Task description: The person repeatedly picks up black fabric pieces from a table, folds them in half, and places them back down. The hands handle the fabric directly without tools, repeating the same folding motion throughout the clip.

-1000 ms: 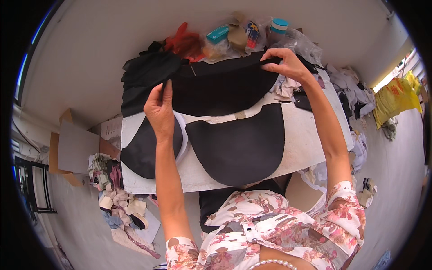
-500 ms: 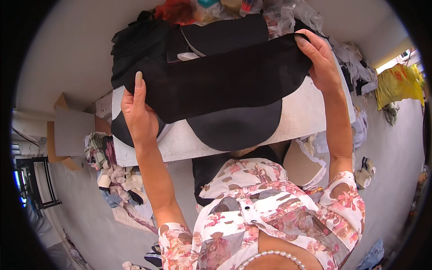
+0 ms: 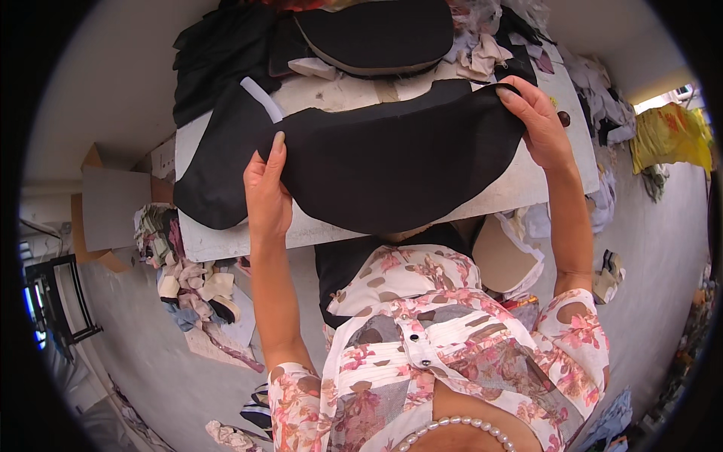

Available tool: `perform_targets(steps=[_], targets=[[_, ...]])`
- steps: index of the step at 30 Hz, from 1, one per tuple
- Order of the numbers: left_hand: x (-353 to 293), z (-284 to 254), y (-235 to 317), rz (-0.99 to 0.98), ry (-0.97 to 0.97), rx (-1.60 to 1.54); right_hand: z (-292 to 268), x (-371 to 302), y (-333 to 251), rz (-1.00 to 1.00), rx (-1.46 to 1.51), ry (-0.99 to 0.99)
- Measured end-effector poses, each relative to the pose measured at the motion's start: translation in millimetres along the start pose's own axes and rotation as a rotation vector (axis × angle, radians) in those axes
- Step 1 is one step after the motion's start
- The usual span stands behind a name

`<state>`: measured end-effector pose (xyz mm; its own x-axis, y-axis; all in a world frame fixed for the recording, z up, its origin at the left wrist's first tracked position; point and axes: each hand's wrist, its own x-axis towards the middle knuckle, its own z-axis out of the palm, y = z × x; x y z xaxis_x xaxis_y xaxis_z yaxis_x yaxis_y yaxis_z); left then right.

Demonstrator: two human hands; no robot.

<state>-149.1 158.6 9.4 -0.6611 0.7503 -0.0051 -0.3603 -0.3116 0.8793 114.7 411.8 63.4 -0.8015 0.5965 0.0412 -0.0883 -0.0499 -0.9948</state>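
Note:
A wide black fabric piece [image 3: 399,166] with a rounded lower edge stretches between my two hands over the white table. My left hand [image 3: 269,192] pinches its left end, thumb on top. At the far right corner my right hand [image 3: 538,120] grips the edge between thumb and fingers. A faint line runs along the upper part of the cloth, and a strip of black shows beyond it; whether this is a fold or a second layer I cannot tell. Left of my left hand lies another black curved piece [image 3: 218,166] with a white strip [image 3: 261,99] at its edge.
A thick black half-round stack [image 3: 376,34] with a pale edge lies at the table's back. Dark cloth [image 3: 222,64] is heaped at the back left, with pale scraps [image 3: 482,56] at the back right. A cardboard box [image 3: 117,207] and a yellow bag [image 3: 670,139] stand beyond the white table [image 3: 482,211].
The held black piece has come lower and nearer, over where the rounded piece lay. My left hand has moved right and slightly nearer; my right hand has lowered a little.

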Motion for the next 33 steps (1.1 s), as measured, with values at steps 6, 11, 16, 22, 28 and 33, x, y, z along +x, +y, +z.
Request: perform_targets(steps=[6, 11, 16, 22, 28, 33], targets=[[34, -7, -23, -0.108, 0.188, 0.599, -12, 42, 54, 0.012, -0.439, 0.065], [45, -6, -36, 0.222, 0.277, 1.004, -13, 50, 73, -0.01, -0.697, 0.203], [45, -1, -37, 0.243, 0.305, 1.071, -21, 54, 91, -0.186, -0.765, 0.268], [46, -9, -42, 0.234, 0.328, 1.087, -10, 56, 89, -0.199, -0.735, 0.35], [45, -10, -41, 0.22, 0.308, 1.043, -20, 58, 96, -0.14, -0.616, 0.414], [46, -12, -40, 0.211, 0.299, 1.058, -31, 61, 100, -0.189, -0.41, 0.428]])
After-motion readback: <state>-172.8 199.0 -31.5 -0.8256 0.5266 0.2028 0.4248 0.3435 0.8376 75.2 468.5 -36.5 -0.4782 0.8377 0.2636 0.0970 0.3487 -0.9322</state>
